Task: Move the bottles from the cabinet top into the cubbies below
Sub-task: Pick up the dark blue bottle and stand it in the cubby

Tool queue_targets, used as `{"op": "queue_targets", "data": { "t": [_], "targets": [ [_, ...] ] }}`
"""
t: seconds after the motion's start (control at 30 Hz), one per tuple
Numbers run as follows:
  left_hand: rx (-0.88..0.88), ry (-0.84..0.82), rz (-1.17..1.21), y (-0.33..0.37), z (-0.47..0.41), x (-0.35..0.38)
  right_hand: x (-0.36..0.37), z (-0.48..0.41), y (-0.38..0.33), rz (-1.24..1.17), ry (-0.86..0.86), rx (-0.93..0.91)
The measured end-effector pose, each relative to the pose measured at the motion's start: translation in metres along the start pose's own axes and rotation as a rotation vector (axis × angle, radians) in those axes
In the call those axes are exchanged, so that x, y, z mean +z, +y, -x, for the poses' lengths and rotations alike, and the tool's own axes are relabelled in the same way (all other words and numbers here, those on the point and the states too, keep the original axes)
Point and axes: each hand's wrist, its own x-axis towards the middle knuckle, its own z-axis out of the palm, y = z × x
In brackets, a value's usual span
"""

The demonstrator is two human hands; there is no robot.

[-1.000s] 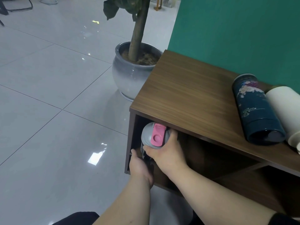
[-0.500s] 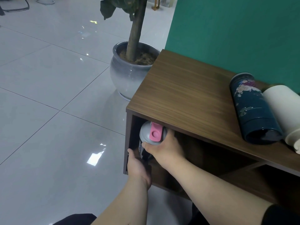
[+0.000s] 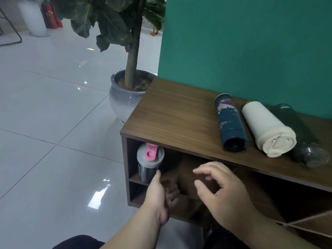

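A dark shaker bottle (image 3: 150,163) with a grey lid and pink flip cap stands upright in the top-left cubby of the wooden cabinet (image 3: 172,119). My left hand (image 3: 161,193) hovers just below and right of it, fingers apart, thumb tip close to the bottle's side. My right hand (image 3: 219,191) is open in front of the cubbies, holding nothing. On the cabinet top lie three bottles on their sides: a navy floral bottle (image 3: 230,123), a cream bottle (image 3: 267,128) and a dark green bottle (image 3: 301,133).
A potted tree in a grey ceramic pot (image 3: 125,97) stands on the tiled floor just left of the cabinet. A green wall (image 3: 242,42) backs the cabinet. Red fire extinguishers (image 3: 51,15) stand far back left.
Both hands have let go of the shaker bottle, which now stands alone in the cubby. My right hand has drawn back to the right. The view has pulled back, revealing the dark green bottle.
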Motion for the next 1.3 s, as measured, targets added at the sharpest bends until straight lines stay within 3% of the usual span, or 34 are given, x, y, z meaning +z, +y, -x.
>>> {"op": "queue_targets", "data": {
  "t": [0.07, 0.13, 0.27, 0.4, 0.53, 0.73, 0.8, 0.93, 1.03, 1.3],
  "targets": [
    [0.031, -0.013, -0.027, 0.003, 0.015, 0.009, -0.032, -0.015, -0.003, 0.140, 0.157, -0.038],
    [0.062, -0.026, -0.003, 0.005, 0.030, 0.015, -0.051, -0.039, 0.003, 0.279, 0.230, 0.078],
    [0.106, -0.037, 0.023, -0.006, 0.050, 0.018, -0.055, -0.079, 0.017, 0.481, 0.101, 0.380],
    [0.111, -0.092, 0.002, -0.017, 0.066, 0.019, -0.046, -0.084, 0.015, 0.523, 0.056, 0.451],
    [0.136, -0.115, 0.024, -0.018, 0.071, 0.015, -0.056, -0.052, -0.010, 0.413, 0.080, 0.345],
    [0.192, -0.032, 0.046, -0.016, 0.063, 0.010, -0.090, 0.028, -0.066, 0.042, 0.254, 0.117],
    [0.202, -0.027, 0.054, -0.020, 0.062, 0.012, -0.094, 0.042, -0.073, -0.008, 0.225, 0.091],
    [0.187, -0.045, 0.095, -0.034, 0.060, 0.016, -0.077, 0.048, -0.063, 0.021, 0.036, 0.107],
    [0.151, 0.053, 0.149, -0.047, 0.051, 0.016, -0.054, 0.042, -0.044, 0.047, -0.056, 0.163],
    [-0.033, 0.119, 0.129, -0.067, -0.008, 0.001, 0.028, 0.035, 0.023, -0.096, -0.108, 0.398]
  ]
}}
